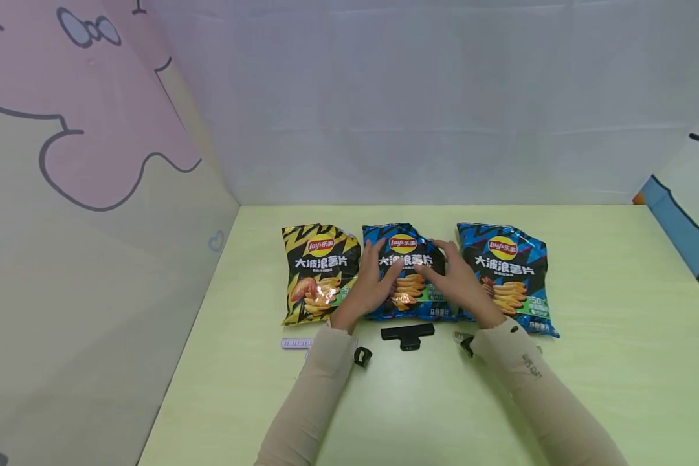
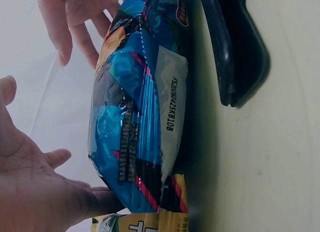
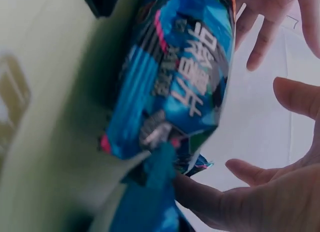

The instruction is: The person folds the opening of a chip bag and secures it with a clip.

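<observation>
Three chip bags lie in a row on the pale green table (image 1: 611,278). Over the middle blue-and-black chip bag (image 1: 409,285) are both hands, one at each side. My left hand (image 1: 370,285) has spread fingers along the bag's left side, its thumb over the front. Spread likewise, my right hand (image 1: 461,285) is at the right side. In the left wrist view the bag (image 2: 127,102) lies puffed up, and the left fingers reach its near corner. The right wrist view shows the right hand (image 3: 255,197) beside the bag (image 3: 185,77). Neither hand curls round it.
A yellow-and-black chip bag (image 1: 317,275) lies on the left, another blue-and-black one (image 1: 507,278) on the right. In front are a black bag clip (image 1: 408,332), a purple clip (image 1: 296,343) and a greyish clip (image 1: 461,336), the latter two partly hidden by sleeves. White walls (image 1: 419,103) surround the table.
</observation>
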Demonstrator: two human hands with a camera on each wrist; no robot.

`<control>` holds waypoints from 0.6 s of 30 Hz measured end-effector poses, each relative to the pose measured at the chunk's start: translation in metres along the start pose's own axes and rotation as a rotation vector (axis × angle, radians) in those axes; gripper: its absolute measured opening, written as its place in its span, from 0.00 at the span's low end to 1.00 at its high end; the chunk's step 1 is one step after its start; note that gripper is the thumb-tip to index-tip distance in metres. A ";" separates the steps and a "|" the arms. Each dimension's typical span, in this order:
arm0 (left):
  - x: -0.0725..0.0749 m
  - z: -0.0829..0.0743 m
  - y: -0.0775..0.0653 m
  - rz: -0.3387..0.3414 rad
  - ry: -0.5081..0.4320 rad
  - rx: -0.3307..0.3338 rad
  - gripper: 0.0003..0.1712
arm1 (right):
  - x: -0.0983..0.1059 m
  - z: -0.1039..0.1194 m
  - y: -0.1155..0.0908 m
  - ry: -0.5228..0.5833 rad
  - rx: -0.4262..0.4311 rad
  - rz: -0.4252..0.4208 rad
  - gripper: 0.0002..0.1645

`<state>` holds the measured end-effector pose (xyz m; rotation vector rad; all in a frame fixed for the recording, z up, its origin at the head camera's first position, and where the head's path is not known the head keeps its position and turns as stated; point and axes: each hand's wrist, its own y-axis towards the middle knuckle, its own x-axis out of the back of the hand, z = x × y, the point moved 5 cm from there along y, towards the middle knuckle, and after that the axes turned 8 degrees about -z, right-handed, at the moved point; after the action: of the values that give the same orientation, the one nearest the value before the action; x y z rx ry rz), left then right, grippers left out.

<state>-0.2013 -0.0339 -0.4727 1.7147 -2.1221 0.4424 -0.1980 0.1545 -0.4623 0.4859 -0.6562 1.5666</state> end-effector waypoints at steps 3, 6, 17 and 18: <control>-0.001 0.001 0.000 -0.003 -0.004 0.009 0.55 | -0.002 -0.003 -0.001 0.005 -0.005 -0.004 0.51; -0.002 0.004 -0.001 -0.013 0.001 0.025 0.53 | -0.004 -0.005 -0.002 0.009 -0.013 -0.002 0.51; -0.001 0.007 -0.002 -0.025 0.025 0.049 0.51 | -0.008 -0.007 -0.003 0.051 -0.047 0.015 0.51; -0.001 0.007 -0.002 -0.023 0.025 0.049 0.51 | -0.008 -0.007 -0.003 0.054 -0.053 0.017 0.51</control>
<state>-0.1997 -0.0366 -0.4793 1.7489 -2.0883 0.5103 -0.1938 0.1530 -0.4723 0.3987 -0.6602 1.5692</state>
